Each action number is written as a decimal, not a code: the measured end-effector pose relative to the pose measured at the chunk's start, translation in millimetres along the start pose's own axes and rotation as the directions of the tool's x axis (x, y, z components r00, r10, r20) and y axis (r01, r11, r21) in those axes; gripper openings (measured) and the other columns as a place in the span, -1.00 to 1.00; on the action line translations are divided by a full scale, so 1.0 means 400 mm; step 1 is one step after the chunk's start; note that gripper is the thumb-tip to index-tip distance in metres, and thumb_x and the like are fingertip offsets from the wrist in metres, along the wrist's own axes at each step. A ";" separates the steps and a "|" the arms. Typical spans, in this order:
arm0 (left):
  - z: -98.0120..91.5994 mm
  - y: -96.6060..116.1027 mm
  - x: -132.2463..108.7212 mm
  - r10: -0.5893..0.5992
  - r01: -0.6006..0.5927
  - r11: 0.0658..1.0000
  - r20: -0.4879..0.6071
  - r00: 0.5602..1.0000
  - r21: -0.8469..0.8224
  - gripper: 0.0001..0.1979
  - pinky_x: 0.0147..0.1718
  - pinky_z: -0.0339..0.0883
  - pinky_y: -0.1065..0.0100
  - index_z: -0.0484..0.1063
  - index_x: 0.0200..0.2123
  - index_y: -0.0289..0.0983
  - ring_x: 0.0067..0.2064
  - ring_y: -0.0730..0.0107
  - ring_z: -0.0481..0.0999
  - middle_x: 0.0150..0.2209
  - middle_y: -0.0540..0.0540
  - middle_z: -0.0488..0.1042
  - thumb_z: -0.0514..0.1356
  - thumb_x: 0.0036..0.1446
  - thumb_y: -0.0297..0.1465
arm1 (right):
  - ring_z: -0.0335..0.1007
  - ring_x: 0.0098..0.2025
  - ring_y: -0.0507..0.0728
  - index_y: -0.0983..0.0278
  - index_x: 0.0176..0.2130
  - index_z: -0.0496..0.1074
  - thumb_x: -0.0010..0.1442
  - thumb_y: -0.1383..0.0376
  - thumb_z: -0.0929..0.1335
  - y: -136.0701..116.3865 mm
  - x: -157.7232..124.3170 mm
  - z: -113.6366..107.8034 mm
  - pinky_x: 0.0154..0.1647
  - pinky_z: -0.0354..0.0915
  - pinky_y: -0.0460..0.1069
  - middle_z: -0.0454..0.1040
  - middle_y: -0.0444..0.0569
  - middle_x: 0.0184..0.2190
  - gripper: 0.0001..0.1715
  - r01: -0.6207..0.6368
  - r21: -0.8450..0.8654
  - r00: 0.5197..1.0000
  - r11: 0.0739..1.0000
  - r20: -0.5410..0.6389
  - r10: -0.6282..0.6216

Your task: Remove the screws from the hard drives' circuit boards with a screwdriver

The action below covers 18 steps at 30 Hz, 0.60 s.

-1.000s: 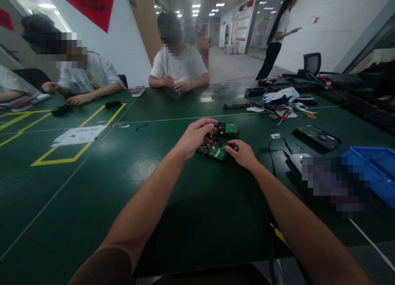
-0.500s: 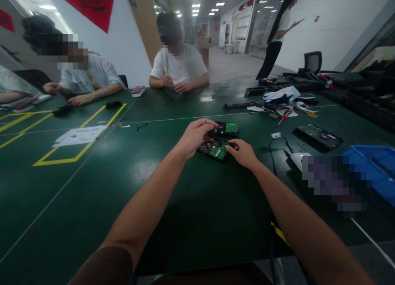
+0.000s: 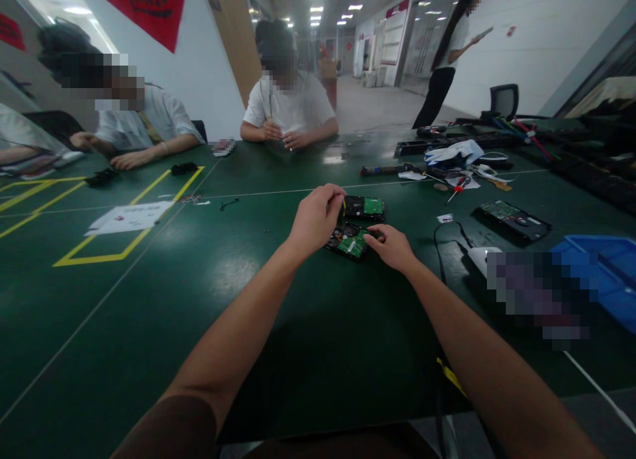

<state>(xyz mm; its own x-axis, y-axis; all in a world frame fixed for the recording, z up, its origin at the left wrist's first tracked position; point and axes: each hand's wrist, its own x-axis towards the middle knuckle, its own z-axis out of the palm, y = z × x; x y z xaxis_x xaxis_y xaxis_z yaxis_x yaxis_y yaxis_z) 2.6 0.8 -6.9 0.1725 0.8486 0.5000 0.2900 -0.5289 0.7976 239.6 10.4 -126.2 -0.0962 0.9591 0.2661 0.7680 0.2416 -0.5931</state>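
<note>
A hard drive with a green circuit board facing up lies on the table between my hands. My right hand is closed on its right edge, thumb and forefinger pinching the corner. Over the drive's left end is my left hand, fingertips pinched together around a thin yellowish tool that points down at the drive. The hand hides most of this tool, so its kind is unclear. Just behind lies a second hard drive, also board side up, close to my left fingertips.
On the right lie a third hard drive, a blue bin and a cable. Farther back are a red screwdriver, a dark power screwdriver and white gloves. Paper lies left. People sit across the green table.
My left hand has risen slightly and its fingers have drawn together, with the thin yellowish tool now visible below them. My right hand stays on the hard drive's edge.
</note>
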 end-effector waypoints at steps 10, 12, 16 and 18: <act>-0.009 0.024 -0.007 0.115 -0.103 0.973 -0.048 0.992 0.208 -0.86 0.02 0.24 0.22 0.56 -0.26 -0.19 -0.06 0.17 0.40 -0.12 -0.17 0.46 0.17 0.28 -0.40 | 0.46 -0.28 0.12 0.24 0.02 0.53 0.28 0.05 0.38 -0.003 0.002 0.000 -0.20 0.36 0.05 0.56 0.06 -0.08 -0.58 -0.022 0.003 1.000 1.000 0.004 0.022; -0.007 0.026 -0.009 0.131 -0.113 0.963 -0.058 0.990 0.245 -0.87 0.01 0.25 0.22 0.55 -0.26 -0.19 -0.07 0.17 0.38 -0.12 -0.17 0.43 0.19 0.27 -0.38 | 0.46 -0.29 0.12 0.24 0.01 0.54 0.28 0.05 0.38 -0.004 0.002 0.001 -0.21 0.35 0.04 0.56 0.05 -0.11 -0.58 -0.023 -0.004 1.000 1.000 0.000 0.023; -0.005 0.023 -0.010 0.092 -0.076 0.960 -0.047 0.995 0.270 -0.94 -0.04 0.26 0.23 0.54 -0.26 -0.17 -0.07 0.16 0.36 -0.15 -0.15 0.39 0.28 0.20 -0.34 | 0.46 -0.30 0.12 0.22 0.02 0.54 0.27 0.05 0.39 -0.001 0.002 0.004 -0.23 0.34 0.03 0.57 0.04 -0.13 -0.58 -0.026 -0.004 1.000 1.000 -0.003 0.026; -0.006 0.022 -0.009 0.084 -0.071 0.963 -0.039 0.996 0.262 -0.94 -0.05 0.27 0.23 0.54 -0.28 -0.17 -0.07 0.15 0.36 -0.16 -0.14 0.38 0.30 0.18 -0.33 | 0.46 -0.29 0.12 0.21 0.02 0.54 0.27 0.04 0.39 0.001 0.002 0.005 -0.24 0.34 0.03 0.57 0.03 -0.13 -0.58 -0.028 -0.002 1.000 1.000 -0.005 0.028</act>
<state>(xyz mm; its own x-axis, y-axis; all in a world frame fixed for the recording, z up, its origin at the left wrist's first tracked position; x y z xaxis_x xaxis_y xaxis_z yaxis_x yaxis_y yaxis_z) 2.1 -7.1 -0.8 0.1594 0.8002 0.5782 0.5132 -0.5675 0.6439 238.6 11.6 -127.7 -0.0716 0.9648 0.2531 0.7719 0.2143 -0.5985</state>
